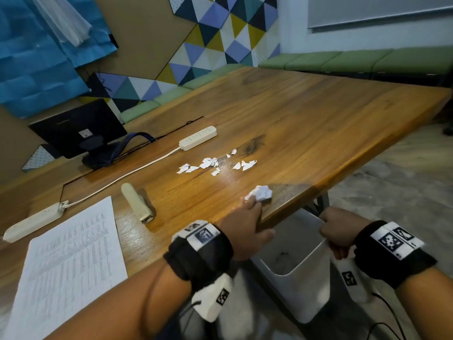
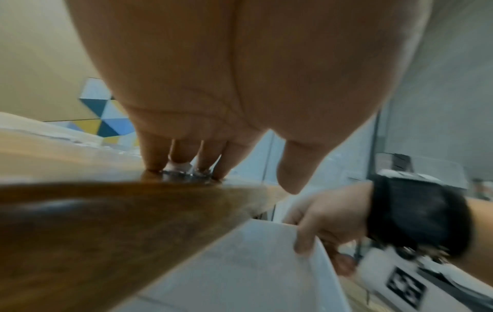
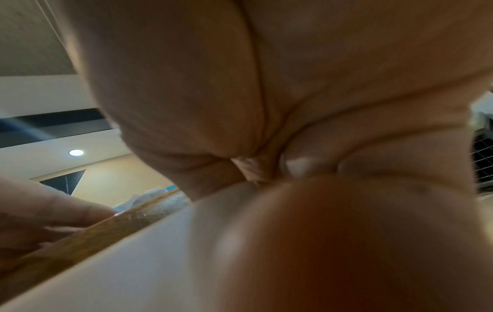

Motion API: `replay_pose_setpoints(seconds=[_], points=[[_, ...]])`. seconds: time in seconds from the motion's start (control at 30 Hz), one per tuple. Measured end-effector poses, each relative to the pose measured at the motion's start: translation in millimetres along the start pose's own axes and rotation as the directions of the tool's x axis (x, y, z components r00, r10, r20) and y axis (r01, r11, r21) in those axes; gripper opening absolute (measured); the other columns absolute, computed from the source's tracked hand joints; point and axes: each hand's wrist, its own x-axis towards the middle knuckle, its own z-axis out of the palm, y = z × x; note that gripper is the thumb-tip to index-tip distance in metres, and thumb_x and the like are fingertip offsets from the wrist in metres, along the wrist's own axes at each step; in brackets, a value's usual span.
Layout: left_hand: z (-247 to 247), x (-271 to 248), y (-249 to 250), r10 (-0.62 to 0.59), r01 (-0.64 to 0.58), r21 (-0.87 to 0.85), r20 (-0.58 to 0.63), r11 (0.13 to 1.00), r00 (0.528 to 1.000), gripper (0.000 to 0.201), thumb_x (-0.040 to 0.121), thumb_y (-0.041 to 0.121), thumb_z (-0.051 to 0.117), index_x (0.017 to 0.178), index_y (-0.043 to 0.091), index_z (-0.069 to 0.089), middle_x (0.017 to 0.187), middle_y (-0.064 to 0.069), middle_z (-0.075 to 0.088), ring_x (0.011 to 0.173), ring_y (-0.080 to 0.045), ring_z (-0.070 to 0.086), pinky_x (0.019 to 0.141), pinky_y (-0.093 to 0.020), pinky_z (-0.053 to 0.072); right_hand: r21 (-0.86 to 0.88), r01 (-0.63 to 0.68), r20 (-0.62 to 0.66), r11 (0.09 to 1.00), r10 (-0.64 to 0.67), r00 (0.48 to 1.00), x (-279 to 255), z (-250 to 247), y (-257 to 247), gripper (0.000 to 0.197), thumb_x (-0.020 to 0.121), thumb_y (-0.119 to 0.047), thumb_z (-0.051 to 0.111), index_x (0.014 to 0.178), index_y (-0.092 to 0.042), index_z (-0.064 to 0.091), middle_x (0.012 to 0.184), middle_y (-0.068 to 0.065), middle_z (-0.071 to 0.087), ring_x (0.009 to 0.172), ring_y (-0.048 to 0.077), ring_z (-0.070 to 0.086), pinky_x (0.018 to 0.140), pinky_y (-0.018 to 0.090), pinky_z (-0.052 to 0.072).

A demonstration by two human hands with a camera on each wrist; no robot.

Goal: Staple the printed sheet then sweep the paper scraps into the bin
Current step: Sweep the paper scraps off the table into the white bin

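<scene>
A crumpled white paper ball [image 1: 260, 193] lies near the wooden table's [image 1: 306, 123] front edge. My left hand [image 1: 245, 222] lies flat on the table with straight fingers [image 2: 184, 157] touching the ball's near side. Several small paper scraps [image 1: 215, 164] are scattered farther back on the table. My right hand [image 1: 339, 231] grips the rim of a white bin [image 1: 299, 273] held just below the table edge; the rim [image 2: 317, 242] shows its thumb inside. The printed sheet [image 1: 71, 263] lies at the near left, a cream stapler [image 1: 137, 203] beside it.
Two white power strips [image 1: 198, 137] [image 1: 31, 225] joined by a cable lie across the table's left part. A black monitor [image 1: 78, 128] stands at the back left. A green bench [image 1: 367, 61] runs along the far wall.
</scene>
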Motion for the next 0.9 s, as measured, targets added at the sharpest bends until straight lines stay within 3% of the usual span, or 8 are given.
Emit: replay_pose_setpoints(seconds=[0.13, 0.3, 0.43, 0.53, 0.6, 0.7, 0.8, 0.9], points=[[14.5, -14.6, 25.0, 0.117, -0.115, 0.096, -0.014, 0.989, 0.993, 0.078, 0.098, 0.051, 0.045, 0.158, 0.015, 0.008, 0.167, -0.002, 0.000, 0.154, -0.020, 0.002, 0.121, -0.040, 0.012, -0.014, 0.016, 0.000, 1.000, -0.016, 1.000, 0.4, -0.2, 1.2, 0.037, 0.079, 0.001, 0.034, 0.095, 0.018, 0.063, 0.066, 0.037, 0.067, 0.043, 0.032, 0.062, 0.042, 0.029, 0.050], [32.7, -20.4, 44.9, 0.257, -0.250, 0.134, -0.038, 0.959, 0.966, 0.074, 0.099, 0.042, 0.050, 0.156, 0.011, 0.016, 0.166, -0.004, 0.012, 0.153, -0.022, 0.008, 0.122, -0.038, 0.013, -0.012, 0.014, -0.014, 1.000, -0.015, 1.000, -1.6, 0.0, 3.7, 0.027, 0.086, 0.000, 0.038, 0.093, 0.014, 0.060, 0.067, 0.040, 0.066, 0.038, 0.029, 0.061, 0.038, 0.026, 0.047], [32.2, -19.7, 50.6, 0.247, -0.247, 0.118, 0.016, 0.962, 0.969, 0.052, 0.100, 0.038, 0.048, 0.145, 0.013, 0.043, 0.156, -0.005, 0.037, 0.140, -0.023, 0.039, 0.110, -0.039, 0.038, -0.005, 0.009, 0.000, 1.000, -0.009, 1.000, -4.8, -0.5, 4.4, 0.031, 0.082, 0.003, 0.035, 0.093, 0.015, 0.061, 0.059, 0.033, 0.064, 0.036, 0.028, 0.059, 0.042, 0.028, 0.049], [16.5, -12.1, 44.8, 0.254, -0.251, 0.036, -0.109, 0.967, 0.961, 0.040, 0.099, 0.037, 0.047, 0.132, 0.017, 0.057, 0.137, -0.003, 0.058, 0.119, -0.023, 0.058, 0.097, -0.039, 0.049, -0.008, 0.000, -0.009, 1.000, 0.000, 1.000, -5.5, -3.4, 4.0, 0.033, 0.082, 0.002, 0.036, 0.093, 0.013, 0.065, 0.053, 0.022, 0.064, 0.035, 0.023, 0.060, 0.043, 0.027, 0.048], [0.7, 0.0, 37.7, 0.226, -0.246, -0.046, -0.260, 0.968, 0.939, 0.034, 0.097, 0.036, 0.048, 0.126, 0.021, 0.060, 0.123, 0.000, 0.063, 0.108, -0.019, 0.059, 0.094, -0.038, 0.050, -0.015, -0.017, -0.025, 1.000, 0.017, 1.000, -5.7, -5.2, 3.5, 0.029, 0.083, 0.002, 0.039, 0.084, 0.011, 0.066, 0.044, 0.013, 0.062, 0.031, 0.018, 0.059, 0.042, 0.025, 0.048], [-16.6, 27.3, 24.0, 0.103, -0.147, -0.111, -0.330, 0.983, 0.938, 0.050, 0.096, 0.040, 0.054, 0.141, 0.020, 0.044, 0.142, -0.001, 0.052, 0.127, -0.021, 0.050, 0.104, -0.037, 0.041, -0.002, -0.052, -0.044, 0.999, 0.052, 0.998, -6.6, -6.5, 3.1, 0.027, 0.084, 0.003, 0.039, 0.069, 0.004, 0.061, 0.037, 0.010, 0.061, 0.032, 0.021, 0.059, 0.047, 0.028, 0.052], [-12.7, 55.7, 12.9, -0.006, 0.008, 0.007, -0.199, 1.000, 0.980, 0.067, 0.090, 0.049, 0.059, 0.146, 0.019, 0.036, 0.153, -0.006, 0.036, 0.138, -0.028, 0.036, 0.107, -0.045, 0.036, 0.026, -0.058, -0.051, 0.998, 0.060, 0.997, -6.4, -7.2, 4.1, 0.026, 0.085, 0.003, 0.038, 0.070, 0.003, 0.059, 0.047, 0.018, 0.062, 0.034, 0.025, 0.059, 0.047, 0.029, 0.052], [1.8, 66.2, 14.1, -0.021, 0.026, 0.074, -0.076, 0.997, 0.997, 0.073, 0.091, 0.054, 0.054, 0.151, 0.020, 0.029, 0.163, -0.008, 0.019, 0.149, -0.035, 0.017, 0.116, -0.054, 0.023, 0.041, -0.059, -0.092, 0.997, 0.063, 0.994, -6.0, -8.6, 6.3, 0.024, 0.084, 0.003, 0.037, 0.069, 0.001, 0.056, 0.042, 0.015, 0.060, 0.033, 0.026, 0.058, 0.045, 0.029, 0.051]])
